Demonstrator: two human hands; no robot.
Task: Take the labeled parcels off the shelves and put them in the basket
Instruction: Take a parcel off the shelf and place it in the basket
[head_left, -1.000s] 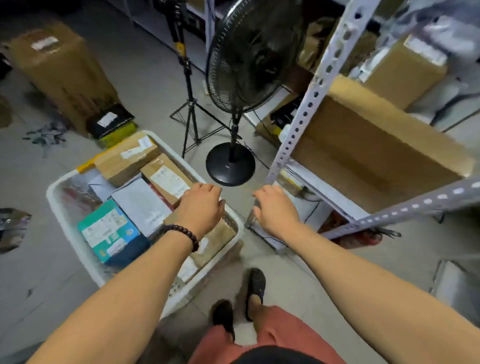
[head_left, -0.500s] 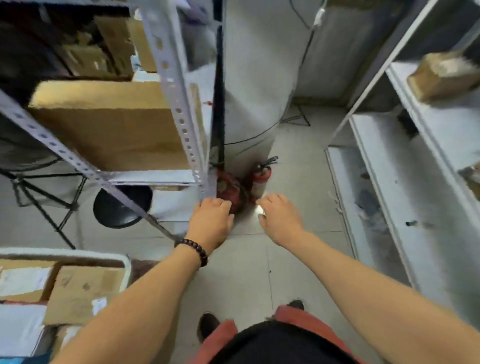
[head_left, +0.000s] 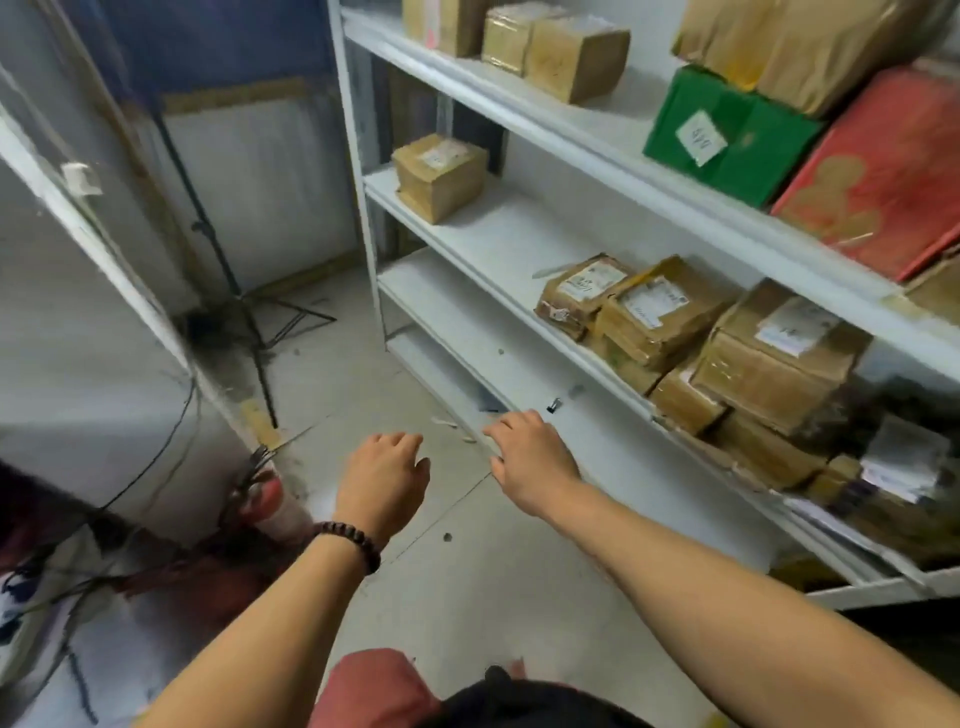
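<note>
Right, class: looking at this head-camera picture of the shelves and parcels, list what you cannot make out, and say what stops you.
- Label text on the brown parcels, head view: too small and blurred to read.
- Red box, head view: cut off by the right edge.
- Parcels at the lower right, head view: smeared by blur.
- Basket: outside the head view.

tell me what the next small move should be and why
Probably reach the right hand up to the labeled brown parcel at the left end of the cluster on the white shelf: both hands are empty, and the left hand is farther from it.
</note>
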